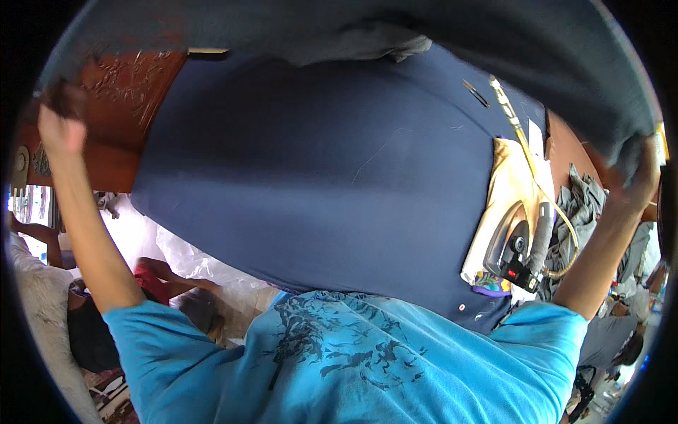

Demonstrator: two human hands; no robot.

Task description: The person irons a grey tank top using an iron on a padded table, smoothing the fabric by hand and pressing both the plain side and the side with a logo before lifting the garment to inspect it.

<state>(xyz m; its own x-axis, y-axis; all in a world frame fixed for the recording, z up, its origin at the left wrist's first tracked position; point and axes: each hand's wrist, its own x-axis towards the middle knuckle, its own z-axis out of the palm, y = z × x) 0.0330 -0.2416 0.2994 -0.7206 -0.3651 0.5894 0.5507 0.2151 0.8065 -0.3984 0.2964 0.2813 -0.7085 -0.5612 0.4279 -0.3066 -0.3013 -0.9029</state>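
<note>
A wide dark grey cloth [494,32] is stretched high across the far side of the view, raised off the table. Its left end is in my left hand [63,131], which is outstretched and partly blurred. At the far right, my right hand [641,173] grips the other end, with folds bunched at the fingers. Whether the cloth is a garment I cannot tell. Below it lies a work surface covered in dark blue fabric [318,191]. An iron [512,247] with a dark handle rests on a beige pad [510,166] at the right, nearer my right arm.
A yellowish hose [530,159] curves beside the iron. A small slim dark tool [477,94] lies farther back. Crumpled grey clothes [583,205] are heaped at the right. Carved brown wood [116,88] stands at the left. Other people sit nearby, one with red clothing [152,279].
</note>
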